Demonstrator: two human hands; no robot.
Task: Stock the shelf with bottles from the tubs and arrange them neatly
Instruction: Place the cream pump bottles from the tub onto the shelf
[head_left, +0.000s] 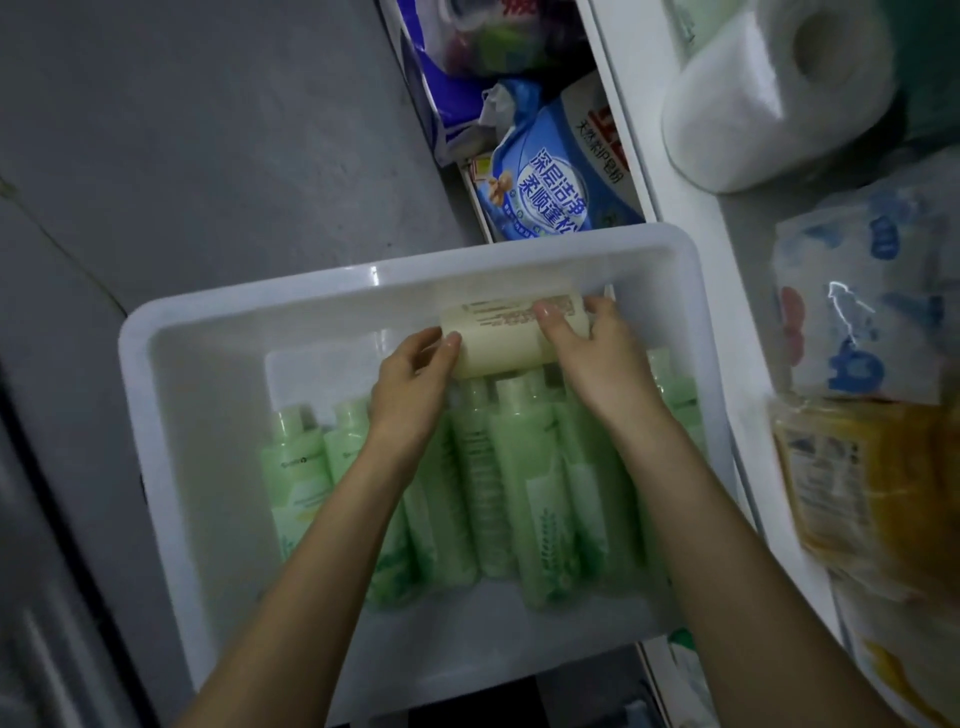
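A white plastic tub (156, 395) sits on the floor below me. Several pale green bottles (524, 478) lie side by side in it, caps pointing away from me. A cream bottle (504, 338) lies crosswise over their caps near the tub's far wall. My left hand (410, 384) grips its left end and my right hand (597, 358) wraps over its right end. Both forearms cover parts of the green bottles.
A white shelf unit (623, 130) runs along the right. Blue detergent bags (550, 176) fill a lower level behind the tub. Paper rolls (774, 98), a wrapped tissue pack (862, 306) and a yellow pack (872, 483) lie on the shelf at right. Grey floor lies to the left.
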